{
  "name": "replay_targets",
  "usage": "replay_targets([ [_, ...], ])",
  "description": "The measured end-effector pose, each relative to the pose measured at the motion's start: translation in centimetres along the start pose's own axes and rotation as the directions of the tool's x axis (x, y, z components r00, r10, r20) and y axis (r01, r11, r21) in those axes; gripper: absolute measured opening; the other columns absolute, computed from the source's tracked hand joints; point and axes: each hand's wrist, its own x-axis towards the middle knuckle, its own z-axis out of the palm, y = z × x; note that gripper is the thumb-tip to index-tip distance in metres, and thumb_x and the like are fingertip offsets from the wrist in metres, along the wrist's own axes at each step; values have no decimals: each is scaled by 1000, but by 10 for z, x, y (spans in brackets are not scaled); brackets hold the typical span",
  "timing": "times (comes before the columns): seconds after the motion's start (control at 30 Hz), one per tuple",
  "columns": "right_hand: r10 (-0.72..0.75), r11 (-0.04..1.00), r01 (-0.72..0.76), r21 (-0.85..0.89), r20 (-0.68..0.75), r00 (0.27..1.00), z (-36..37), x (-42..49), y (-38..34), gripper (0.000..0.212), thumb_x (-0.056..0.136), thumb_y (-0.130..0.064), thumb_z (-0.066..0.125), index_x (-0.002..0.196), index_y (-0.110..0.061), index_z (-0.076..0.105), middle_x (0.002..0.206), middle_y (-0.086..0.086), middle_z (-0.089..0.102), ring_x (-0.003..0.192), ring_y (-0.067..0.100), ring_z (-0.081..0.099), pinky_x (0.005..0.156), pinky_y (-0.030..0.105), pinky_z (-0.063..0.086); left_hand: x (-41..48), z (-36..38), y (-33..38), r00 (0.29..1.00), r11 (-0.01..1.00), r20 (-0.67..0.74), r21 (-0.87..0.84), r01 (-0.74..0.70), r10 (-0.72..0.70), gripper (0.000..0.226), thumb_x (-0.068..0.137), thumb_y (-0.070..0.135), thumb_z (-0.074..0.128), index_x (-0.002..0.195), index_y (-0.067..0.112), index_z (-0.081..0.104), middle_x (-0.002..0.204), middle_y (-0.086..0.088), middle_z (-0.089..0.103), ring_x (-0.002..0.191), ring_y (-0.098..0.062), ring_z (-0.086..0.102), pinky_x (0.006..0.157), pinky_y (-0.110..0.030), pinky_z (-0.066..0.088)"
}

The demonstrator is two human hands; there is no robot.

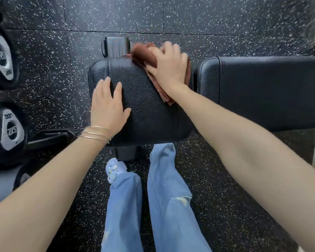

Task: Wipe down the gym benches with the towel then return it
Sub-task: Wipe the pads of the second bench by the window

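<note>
Towel [144,53] lies under my right hand [168,65], fingers curled over it at the seat pad's [149,110] far edge; my left hand [107,106] rests flat, open, holding nothing.

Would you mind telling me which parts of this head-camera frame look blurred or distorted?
Head view: the right hand and brown towel are smeared by motion blur; the left hand on the seat pad stays sharp; wide-angle distortion bends the backrest pad; lighting is even, without harsh glare.
</note>
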Motion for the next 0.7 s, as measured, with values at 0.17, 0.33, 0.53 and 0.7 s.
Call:
replay_targets([
  [0.17,15,998,-23,-61,-117,993,-3,-27,89,36,76,-46,64,106,-25,60,95,8,55,91,29,49,70,36,34,13,-3,23,996,995,23,54,-85,84,75,86,34,63,144,0,31,152,-27,23,141,-44,19,118,-50,15],
  [0.33,32,997,-45,-57,-209,977,11,-77,112,35,69,-42,64,97,-23,59,85,8,54,81,21,31,63,34,30,15,1,52,989,990,65,35,-136,134,75,86,33,63,145,3,29,153,-25,22,143,-41,17,118,-50,15],
  [0.53,-49,997,39,-69,-148,988,26,-162,129,46,60,-34,81,97,-22,58,82,8,53,79,23,31,64,35,32,12,4,74,973,975,111,64,-212,204,74,87,33,61,146,5,27,154,-22,21,144,-38,16,119,-50,13],
  [0.7,-235,966,219,-134,-115,965,17,-149,144,35,66,-37,78,96,-25,65,82,7,54,80,24,33,64,36,35,9,7,88,964,969,151,79,-233,219,74,87,33,61,147,6,26,154,-21,20,144,-38,15,120,-49,12],
])
